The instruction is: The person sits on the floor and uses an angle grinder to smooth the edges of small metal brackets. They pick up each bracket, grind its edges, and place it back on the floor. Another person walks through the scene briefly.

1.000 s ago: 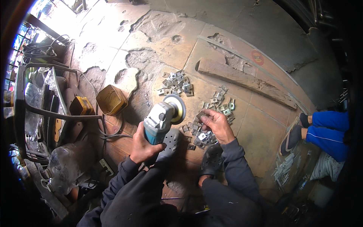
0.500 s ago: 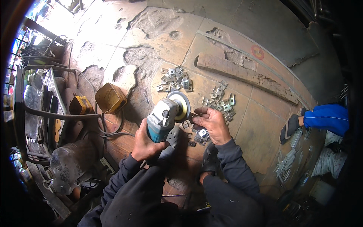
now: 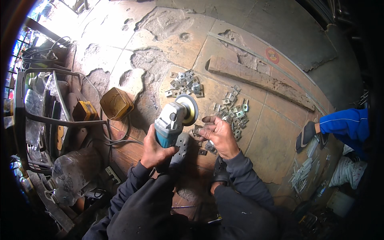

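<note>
My left hand (image 3: 157, 150) is wrapped round the teal body of an angle grinder (image 3: 168, 125), whose pale round disc (image 3: 191, 109) faces right. Just below and right of the disc, my right hand (image 3: 221, 138) pinches a small metal bracket (image 3: 197, 130) between thumb and fingers, apart from the disc. Beyond the grinder lies a heap of small metal brackets with holes (image 3: 185, 83). A second heap of brackets (image 3: 233, 105) spreads to the right, past my right hand. A few more lie near my feet, partly hidden by that hand.
A wooden beam (image 3: 260, 82) lies across the floor ahead. To the left stand yellow-brown containers (image 3: 116, 105), a metal frame (image 3: 66, 121) and a large clear plastic bottle (image 3: 76, 172). Metal strips (image 3: 302, 174) lie at right, near another person's sandalled foot (image 3: 307, 136). A cable crosses the floor at left.
My right hand has drawn the bracket away from the disc, down and slightly left. The grinder has shifted slightly left in my left hand. At right, the other person's leg has moved a little.
</note>
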`<state>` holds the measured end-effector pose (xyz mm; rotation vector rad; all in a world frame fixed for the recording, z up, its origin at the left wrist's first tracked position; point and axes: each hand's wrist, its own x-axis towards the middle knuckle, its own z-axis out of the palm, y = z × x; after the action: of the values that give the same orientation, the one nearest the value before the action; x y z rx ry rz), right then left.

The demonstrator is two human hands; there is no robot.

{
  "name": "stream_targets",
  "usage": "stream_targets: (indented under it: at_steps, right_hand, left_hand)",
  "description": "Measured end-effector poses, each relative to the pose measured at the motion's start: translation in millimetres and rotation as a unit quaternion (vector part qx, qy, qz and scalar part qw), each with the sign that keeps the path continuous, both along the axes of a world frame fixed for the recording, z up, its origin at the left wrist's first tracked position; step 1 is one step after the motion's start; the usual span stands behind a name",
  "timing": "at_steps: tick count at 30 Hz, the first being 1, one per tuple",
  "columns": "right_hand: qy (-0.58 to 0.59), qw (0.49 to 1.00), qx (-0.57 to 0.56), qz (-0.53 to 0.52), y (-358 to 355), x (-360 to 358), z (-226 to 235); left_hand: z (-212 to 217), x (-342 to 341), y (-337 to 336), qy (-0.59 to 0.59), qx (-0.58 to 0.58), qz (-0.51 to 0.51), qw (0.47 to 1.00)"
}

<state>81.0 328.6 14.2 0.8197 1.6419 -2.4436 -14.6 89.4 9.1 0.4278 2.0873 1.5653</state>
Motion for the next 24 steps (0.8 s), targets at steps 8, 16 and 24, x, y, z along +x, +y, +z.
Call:
stream_targets:
  at_steps: [8, 16, 24]
  right_hand:
    - [-0.01, 0.996, -0.065, -0.067, -1.4, -2.3, -2.3]
    - [-0.028, 0.988, -0.134, -0.066, -3.2, 4.6, -10.0]
    - [-0.036, 0.991, -0.103, -0.073, -7.8, 1.4, -9.6]
  left_hand:
    - [13.1, -0.1, -8.7, -0.058, -0.004, -0.021, 0.998]
    - [5.5, -0.9, -5.4, -0.032, -0.01, -0.024, 0.999]
    - [12.3, 2.0, -9.4, -0.045, -0.016, -0.033, 0.998]
